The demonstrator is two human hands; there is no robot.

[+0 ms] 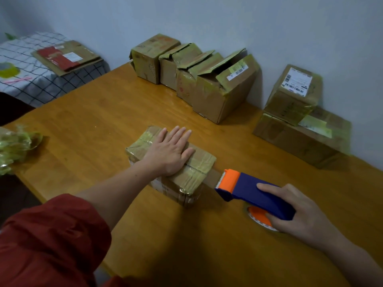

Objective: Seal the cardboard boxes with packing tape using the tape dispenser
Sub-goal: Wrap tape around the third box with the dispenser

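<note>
A small cardboard box point(194, 177), wrapped in yellowish tape, lies in the middle of the wooden table point(99, 112). My left hand point(169, 154) presses flat on its top with straight fingers. My right hand point(298, 212) grips a blue and orange tape dispenser point(248, 190) just right of the box. A strip of clear tape point(212, 179) stretches from the dispenser's orange cutter end to the box's right side.
A row of several cardboard boxes point(207, 79), some with open flaps, stands against the wall. Two stacked boxes point(294, 112) sit at the right. Crumpled tape point(14, 146) lies at the left edge. A checkered surface point(41, 79) holds flat cardboard and a tape roll.
</note>
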